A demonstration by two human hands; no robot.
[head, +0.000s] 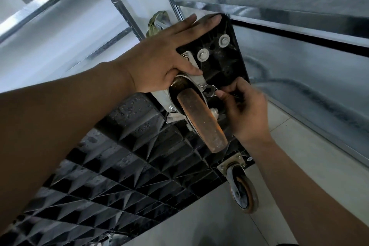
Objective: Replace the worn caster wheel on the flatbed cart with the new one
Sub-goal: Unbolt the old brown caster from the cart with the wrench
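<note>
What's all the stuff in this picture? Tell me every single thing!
flatbed cart: one, black ribbed underside, tipped up, fills the middle and lower left
worn caster wheel: one, brown-orange with a silver bracket, centre of the cart's underside
second caster wheel: one, grey and orange, lower right edge of the cart
bolts with washers: two, silver-grey, near the cart's top corner
wrench: one, silver, on the caster's mounting plate
olive-green thing: one, behind the cart's top edge, can't tell what
shelf rails: several, silver, background
floor: pale tiles, right
left hand: flat on the cart's corner
right hand: holds the wrench
</note>
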